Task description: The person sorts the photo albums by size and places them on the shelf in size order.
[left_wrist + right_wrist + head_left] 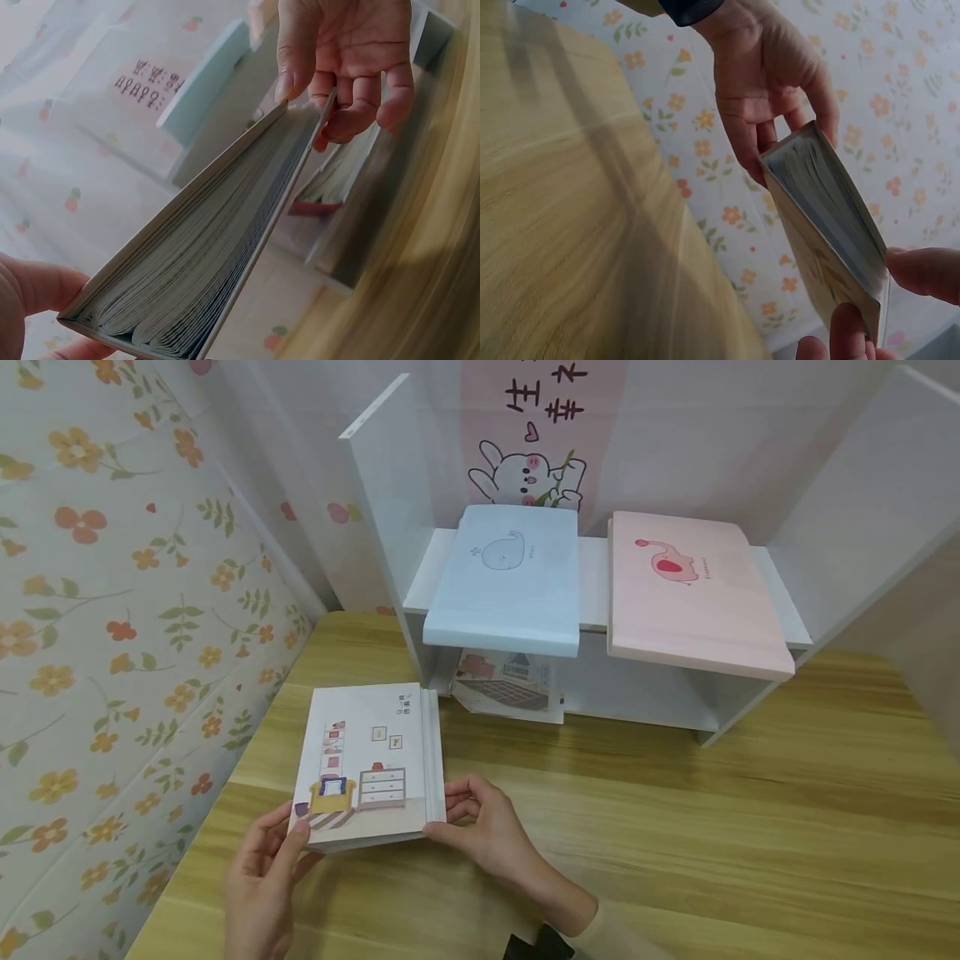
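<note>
A thick white hardcover book (360, 735), with a drawn yellow armchair and a chest of drawers on its cover, is held between both hands over the table's left part. My left hand (258, 877) grips its lower left corner, thumb on top and fingers beneath. At the lower right corner my right hand (487, 831) pinches it the same way. The left wrist view looks at the page edges of the book (195, 247), covers slightly spread. From the right wrist, the book (825, 217) appears tilted, with one hand at either end.
A white shelf (645, 681) stands at the back of the wooden table (645, 827). On its board lie a light blue book (510, 585) with a whale and a pink book (690, 585) with an elephant. Underneath, another book (510, 685) sticks out. Floral curtain (150, 677) hangs at left.
</note>
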### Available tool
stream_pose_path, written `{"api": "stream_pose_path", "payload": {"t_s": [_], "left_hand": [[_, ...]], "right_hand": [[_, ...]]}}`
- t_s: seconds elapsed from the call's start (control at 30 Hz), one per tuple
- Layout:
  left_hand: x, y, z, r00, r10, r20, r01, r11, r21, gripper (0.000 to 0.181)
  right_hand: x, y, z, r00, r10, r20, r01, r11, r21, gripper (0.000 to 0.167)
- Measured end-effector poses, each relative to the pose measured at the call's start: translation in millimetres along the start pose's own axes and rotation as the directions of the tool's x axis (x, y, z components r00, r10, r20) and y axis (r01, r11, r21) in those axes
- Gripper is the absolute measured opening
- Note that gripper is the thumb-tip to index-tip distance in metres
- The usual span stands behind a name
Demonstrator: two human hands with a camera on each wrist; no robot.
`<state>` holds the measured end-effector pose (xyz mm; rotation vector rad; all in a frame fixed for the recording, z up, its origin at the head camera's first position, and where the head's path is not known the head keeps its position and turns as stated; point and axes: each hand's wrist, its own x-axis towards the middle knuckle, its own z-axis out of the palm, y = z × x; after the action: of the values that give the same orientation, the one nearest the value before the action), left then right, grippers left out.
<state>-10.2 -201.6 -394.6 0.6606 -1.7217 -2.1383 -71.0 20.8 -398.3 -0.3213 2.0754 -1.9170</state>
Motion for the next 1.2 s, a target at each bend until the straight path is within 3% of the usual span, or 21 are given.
{"api": "stream_pose_path", "payload": {"t_s": [0.27, 0.5, 0.63, 0.87, 1.07, 1.2], "left_hand": [[-6.7, -4.1, 11.9, 0.999, 0.021, 0.044, -0.021, 1.0, -0.004, 0.027], [-7.9, -14.1, 17.9, 0.985, 0.117, 0.126, -0.112, 0.993, -0.04, 0.028], [-8.8, -16.2, 23.9, 0.983, 0.098, 0.154, -0.094, 0.995, -0.032, 0.027], [-9.5, -21.6, 35.2, 0.97, 0.126, 0.209, -0.119, 0.992, -0.044, 0.027], [-17.4, -7.5, 53.5, 0.981, 0.047, 0.188, -0.052, 0.998, 0.022, 0.024], [-19.6, -4.4, 62.6, 0.977, 0.014, 0.213, -0.023, 0.999, 0.042, 0.023]], "right_hand": [[-10.6, -2.0, -14.0, 0.999, 0.033, -0.028, -0.032, 0.999, 0.025, 0.041], [-19.2, -2.5, -23.5, 0.997, 0.061, -0.051, -0.058, 0.997, 0.052, 0.042], [-24.2, -1.5, -31.0, 0.997, 0.052, -0.053, -0.047, 0.995, 0.091, 0.042], [-30.6, -1.4, -43.5, 0.996, 0.056, -0.07, -0.048, 0.993, 0.107, 0.043], [-35.0, -3.6, -52.5, 0.989, 0.096, -0.111, -0.082, 0.989, 0.121, 0.043], [-38.7, -4.1, -59.1, 0.988, 0.087, -0.13, -0.07, 0.989, 0.13, 0.044]]}}
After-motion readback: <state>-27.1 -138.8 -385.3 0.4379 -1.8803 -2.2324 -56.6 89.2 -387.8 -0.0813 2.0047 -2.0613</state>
